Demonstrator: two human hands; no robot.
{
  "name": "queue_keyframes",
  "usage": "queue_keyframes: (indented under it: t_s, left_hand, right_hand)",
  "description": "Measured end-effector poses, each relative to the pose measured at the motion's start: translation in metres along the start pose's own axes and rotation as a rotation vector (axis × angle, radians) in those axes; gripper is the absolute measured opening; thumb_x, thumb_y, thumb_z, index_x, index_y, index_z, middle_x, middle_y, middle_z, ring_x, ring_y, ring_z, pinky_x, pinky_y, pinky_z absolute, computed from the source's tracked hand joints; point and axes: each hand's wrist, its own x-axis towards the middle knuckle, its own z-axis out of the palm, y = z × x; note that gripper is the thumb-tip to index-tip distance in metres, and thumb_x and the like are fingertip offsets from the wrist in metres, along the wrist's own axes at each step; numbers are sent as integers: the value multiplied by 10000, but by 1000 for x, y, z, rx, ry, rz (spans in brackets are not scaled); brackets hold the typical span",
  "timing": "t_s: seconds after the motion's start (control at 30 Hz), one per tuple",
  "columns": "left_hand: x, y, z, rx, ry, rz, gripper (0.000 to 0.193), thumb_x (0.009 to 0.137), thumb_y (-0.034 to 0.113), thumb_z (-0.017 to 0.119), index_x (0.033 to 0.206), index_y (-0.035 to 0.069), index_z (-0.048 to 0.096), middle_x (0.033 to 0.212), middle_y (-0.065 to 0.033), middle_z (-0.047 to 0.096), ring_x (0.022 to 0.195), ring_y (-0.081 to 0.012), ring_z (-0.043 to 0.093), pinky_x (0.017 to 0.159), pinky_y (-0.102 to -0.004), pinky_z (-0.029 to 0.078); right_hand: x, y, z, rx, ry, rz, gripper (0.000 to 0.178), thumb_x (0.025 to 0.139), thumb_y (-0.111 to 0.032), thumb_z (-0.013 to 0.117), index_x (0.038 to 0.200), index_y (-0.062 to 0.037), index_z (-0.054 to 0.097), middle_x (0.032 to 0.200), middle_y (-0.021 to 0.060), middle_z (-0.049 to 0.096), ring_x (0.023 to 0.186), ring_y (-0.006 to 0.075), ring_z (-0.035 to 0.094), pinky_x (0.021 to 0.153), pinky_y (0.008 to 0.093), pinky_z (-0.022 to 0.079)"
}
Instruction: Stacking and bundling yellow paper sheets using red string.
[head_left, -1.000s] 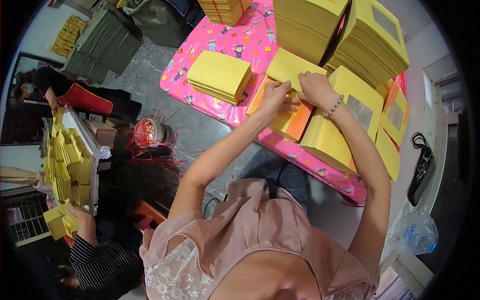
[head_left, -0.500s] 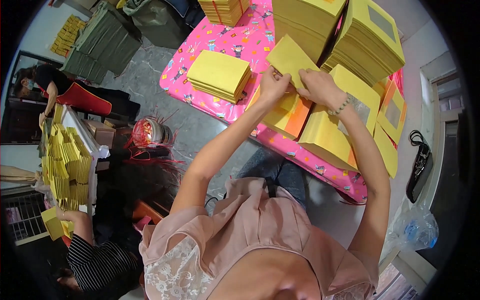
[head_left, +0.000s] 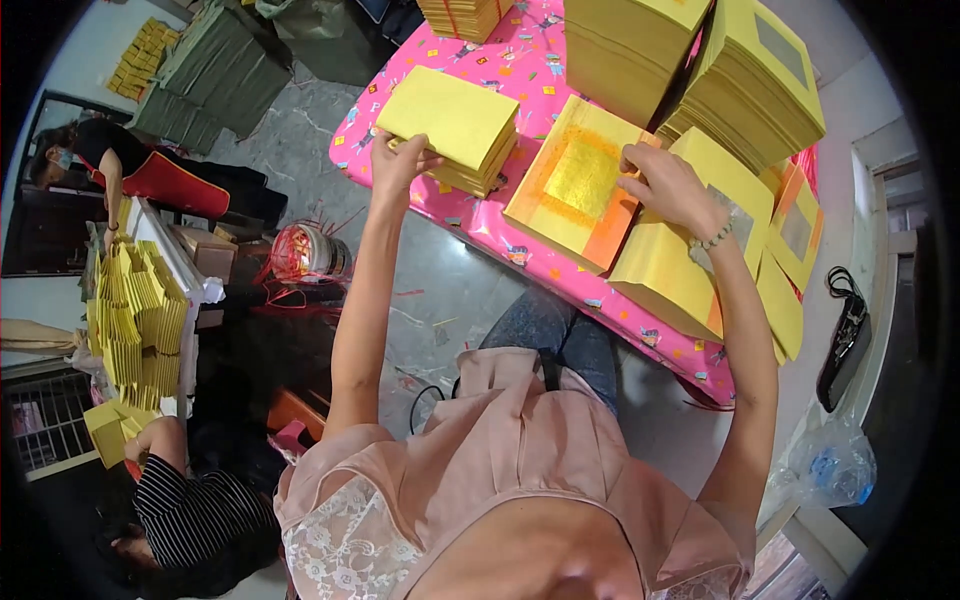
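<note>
Left hand: folded yellow sheet pinched in grip, edges best kept flush with stack. Right hand: curled by gold-centred pile; grip unclear.

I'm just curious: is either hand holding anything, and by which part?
The left hand holds a folded yellow sheet by its near edge, toward the left. Whether the right hand grips the gold-centred sheet cannot be told.
</note>
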Motion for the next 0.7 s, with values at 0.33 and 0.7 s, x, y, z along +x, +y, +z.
queue_keyframes:
  t_s: [0.33, 0.7]
  left_hand:
    - [12, -33, -14, 83, 36, -40, 536, 800, -2, 605, 1188, -62, 240, 954, -239, 617, 736, -258, 681, 592, -328, 600]
    - [8, -47, -9, 169, 153, 12, 665, 824, 38, 630, 1272, -51, 146, 971, -246, 605, 732, -262, 669, 631, -340, 589]
  right_hand:
    - [3, 2, 5, -52, -23, 16, 206, 857, -211, 602, 902, -19, 544, 891, 139, 604, 825, 316, 610, 711, 404, 479]
    - [4, 0, 6, -102, -44, 47, 217, 855, -218, 609, 903, -13, 559, 878, 133, 615, 816, 306, 612, 704, 398, 481]
